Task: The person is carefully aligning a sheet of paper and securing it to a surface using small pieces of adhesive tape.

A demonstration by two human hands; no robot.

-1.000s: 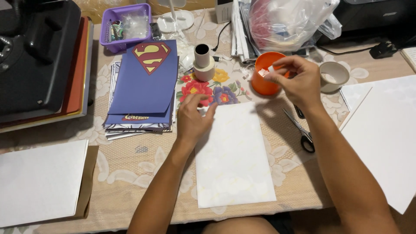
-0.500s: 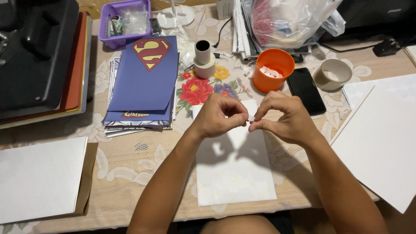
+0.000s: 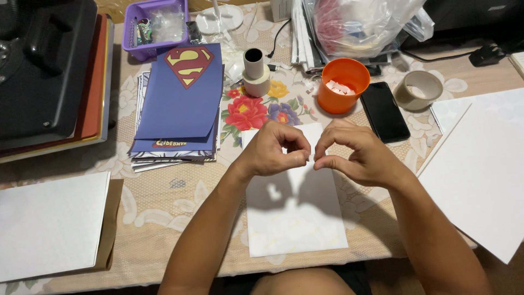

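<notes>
floral cloth covers the counter (image 3: 164,207), crowded at its far edge with supplies. both hands hover together over a white sheet (image 3: 295,218) lying near the middle. the left hand (image 3: 275,150) and the right hand (image 3: 355,155) are each curled, thumb and forefinger pinched, tips meeting on something very small between them; what it is cannot be told. just beyond the hands stand an orange cup (image 3: 343,84) with white scraps inside, a black phone (image 3: 385,112) to its right, and a tape roll (image 3: 419,90) further right. to the left lies a stack of blue papers (image 3: 180,104), with a purple basket (image 3: 155,27) beyond it. a larger white sheet (image 3: 480,169) sits at right.
</notes>
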